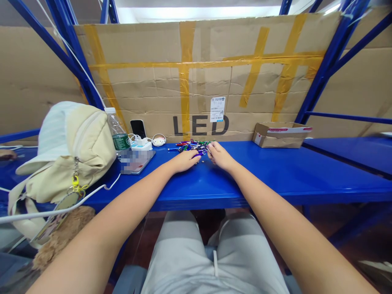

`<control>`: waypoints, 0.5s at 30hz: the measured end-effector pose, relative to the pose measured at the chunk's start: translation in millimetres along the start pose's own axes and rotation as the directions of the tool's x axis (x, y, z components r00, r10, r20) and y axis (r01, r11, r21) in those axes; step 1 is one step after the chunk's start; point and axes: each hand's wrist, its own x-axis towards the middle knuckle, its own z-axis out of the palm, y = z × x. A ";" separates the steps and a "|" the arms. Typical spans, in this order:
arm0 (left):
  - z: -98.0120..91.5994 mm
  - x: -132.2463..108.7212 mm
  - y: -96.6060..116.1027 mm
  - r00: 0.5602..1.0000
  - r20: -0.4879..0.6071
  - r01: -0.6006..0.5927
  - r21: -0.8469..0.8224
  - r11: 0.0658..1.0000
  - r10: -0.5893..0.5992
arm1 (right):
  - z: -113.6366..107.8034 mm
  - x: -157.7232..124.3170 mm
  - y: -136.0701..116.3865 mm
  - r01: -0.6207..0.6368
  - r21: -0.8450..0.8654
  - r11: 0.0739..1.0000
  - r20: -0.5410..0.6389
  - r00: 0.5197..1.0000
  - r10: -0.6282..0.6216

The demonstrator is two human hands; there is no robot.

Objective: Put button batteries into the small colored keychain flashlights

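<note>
A pile of small, shiny, multicoloured pieces (pixel 191 145) with metal parts lies on the blue table (pixel 245 167), near the cardboard at the back. My left hand (pixel 185 160) is at the pile's front left, its fingers closed on a small purple piece (pixel 197 155). Just right of the pile, my right hand (pixel 219 156) is curled in a pinch; what it holds is too small to name. A metal ring or clasp shows between the two hands. One tiny brownish bit lies on the table between them.
An open cardboard box (pixel 281 136) stands at the back right. On the left are a backpack with a cap (pixel 73 147), a bottle (pixel 118 132), a phone (pixel 138 128), a power strip (pixel 141 143), a flat device (pixel 141 161) and a white cable (pixel 76 205).
</note>
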 end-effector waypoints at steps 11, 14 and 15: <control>0.4 0.9 10.9 0.998 -0.004 -0.057 -0.169 0.984 0.057 | 0.1 1.8 0.8 0.115 -0.063 0.991 -0.081 0.989 -0.120; 0.7 0.8 10.7 0.999 -0.008 -0.050 -0.199 0.979 0.049 | 0.9 1.5 1.0 0.144 -0.075 0.987 -0.076 0.986 -0.149; 0.9 0.8 10.4 0.999 -0.010 -0.049 -0.207 0.977 0.048 | 1.0 1.2 0.9 0.151 -0.080 0.985 -0.074 0.985 -0.157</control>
